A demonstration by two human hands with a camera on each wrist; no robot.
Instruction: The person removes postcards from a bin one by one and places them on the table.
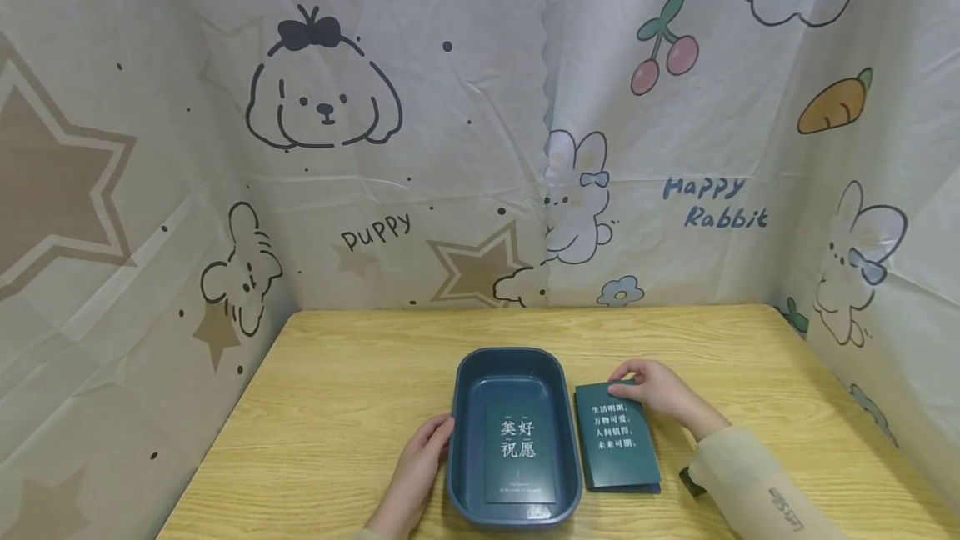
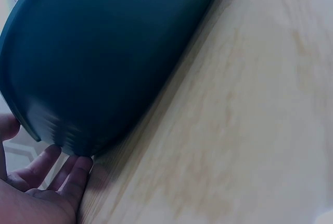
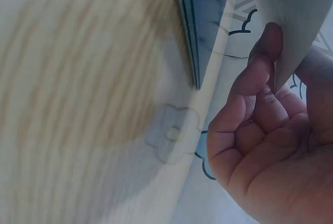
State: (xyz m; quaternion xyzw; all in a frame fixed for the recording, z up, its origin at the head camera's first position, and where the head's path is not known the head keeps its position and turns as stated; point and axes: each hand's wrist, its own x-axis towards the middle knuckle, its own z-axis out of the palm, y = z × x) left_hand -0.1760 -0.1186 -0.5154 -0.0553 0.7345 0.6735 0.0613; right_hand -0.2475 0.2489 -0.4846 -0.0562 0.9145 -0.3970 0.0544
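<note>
A dark blue rectangular basin [image 1: 457,473] with rounded corners stands at the table's front. Inside it lies a dark green card [image 1: 520,473] with white Chinese characters. My left hand [image 1: 417,463] holds the basin's left side; in the left wrist view its fingertips touch the outer wall and the thumb is at the rim. Right of the basin is a green card [image 1: 617,457] with lines of white characters. My right hand [image 1: 651,392] pinches its upper right corner between thumb and fingers. In the right wrist view, this card's pale underside is raised above a card stack [image 3: 188,36].
A yellow wood-grain table [image 1: 352,390] extends behind and to both sides of the basin. Printed cloth curtains [image 1: 465,148] with puppies, rabbits and stars enclose its back and sides.
</note>
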